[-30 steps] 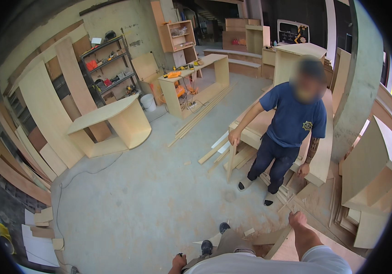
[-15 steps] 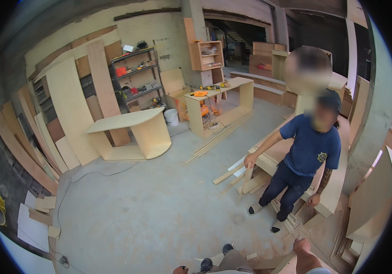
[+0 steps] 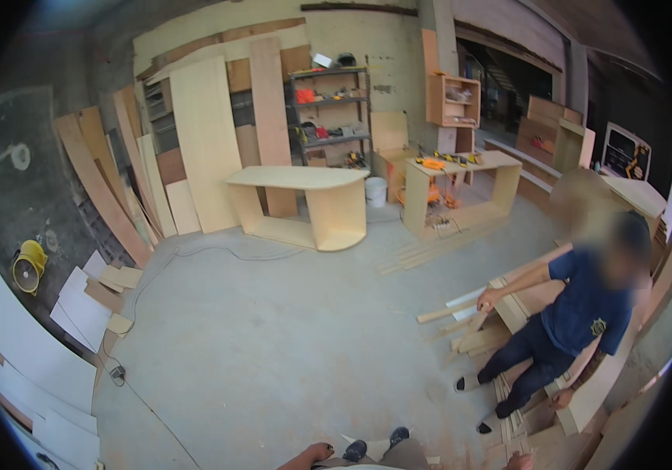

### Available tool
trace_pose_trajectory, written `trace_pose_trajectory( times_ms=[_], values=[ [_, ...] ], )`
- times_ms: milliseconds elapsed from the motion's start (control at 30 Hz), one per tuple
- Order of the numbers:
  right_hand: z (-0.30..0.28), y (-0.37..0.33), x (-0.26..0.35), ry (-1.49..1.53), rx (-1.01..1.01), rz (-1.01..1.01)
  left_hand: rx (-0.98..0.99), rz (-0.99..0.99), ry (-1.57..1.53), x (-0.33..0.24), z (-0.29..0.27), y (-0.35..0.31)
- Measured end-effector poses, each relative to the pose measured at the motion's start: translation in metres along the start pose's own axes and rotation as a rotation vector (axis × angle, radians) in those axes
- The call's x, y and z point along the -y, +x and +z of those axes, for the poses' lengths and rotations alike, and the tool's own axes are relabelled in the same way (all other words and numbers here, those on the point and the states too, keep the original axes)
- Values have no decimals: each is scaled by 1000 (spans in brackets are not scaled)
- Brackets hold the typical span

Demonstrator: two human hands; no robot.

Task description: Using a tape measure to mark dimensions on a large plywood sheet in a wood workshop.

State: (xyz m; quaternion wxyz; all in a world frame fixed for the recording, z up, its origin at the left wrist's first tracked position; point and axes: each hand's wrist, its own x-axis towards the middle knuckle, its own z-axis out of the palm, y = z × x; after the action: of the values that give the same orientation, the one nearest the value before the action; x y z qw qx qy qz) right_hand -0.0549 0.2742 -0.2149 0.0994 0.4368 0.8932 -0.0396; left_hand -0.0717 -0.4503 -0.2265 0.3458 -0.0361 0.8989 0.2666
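Note:
My left hand (image 3: 319, 451) is low in the view beside my dark shoes (image 3: 356, 450), its fingers curled in. Whatever it may hold is too small to make out. At the lower edge, my right hand (image 3: 518, 461) shows only in part, near the wooden boards (image 3: 559, 448) at the lower right; its fingers are mostly cut off. Beyond it stands a person in a blue T-shirt (image 3: 591, 301) and dark trousers, one hand near the stacked boards.
A curved pale plywood counter (image 3: 297, 178) stands ahead, near a workbench frame (image 3: 461, 166) with yellow tools. Tall panels (image 3: 204, 149) and a metal shelf (image 3: 329, 102) line the wall. At left are a yellow fan (image 3: 30, 266), white sheets (image 3: 23, 329) and a floor cable (image 3: 156, 415).
The view has swung left, so the room sits further right. My left hand shows more; my right hand has dropped toward the lower edge. The other person stays by the boards, head lowered.

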Motion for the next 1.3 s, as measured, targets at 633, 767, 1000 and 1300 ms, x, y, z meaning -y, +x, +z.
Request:
trace_pose_trajectory(
  times_ms=[633, 767, 1000, 1300],
  values=[
    [-67, -33, 17, -47, 16, -71, 145, -102, -1210, 31, 12, -12],
    [-63, -26, 17, -36, -17, -64, 205, 14, -474, 46, 22, 8],
    [13, 15, -16, -151, -74, -271, 47, -16, -313, 39, 26, 1],
    [35, 13, -19, 80, -180, -307, 24, 39, -159, 17, 4, -21]
  ],
)
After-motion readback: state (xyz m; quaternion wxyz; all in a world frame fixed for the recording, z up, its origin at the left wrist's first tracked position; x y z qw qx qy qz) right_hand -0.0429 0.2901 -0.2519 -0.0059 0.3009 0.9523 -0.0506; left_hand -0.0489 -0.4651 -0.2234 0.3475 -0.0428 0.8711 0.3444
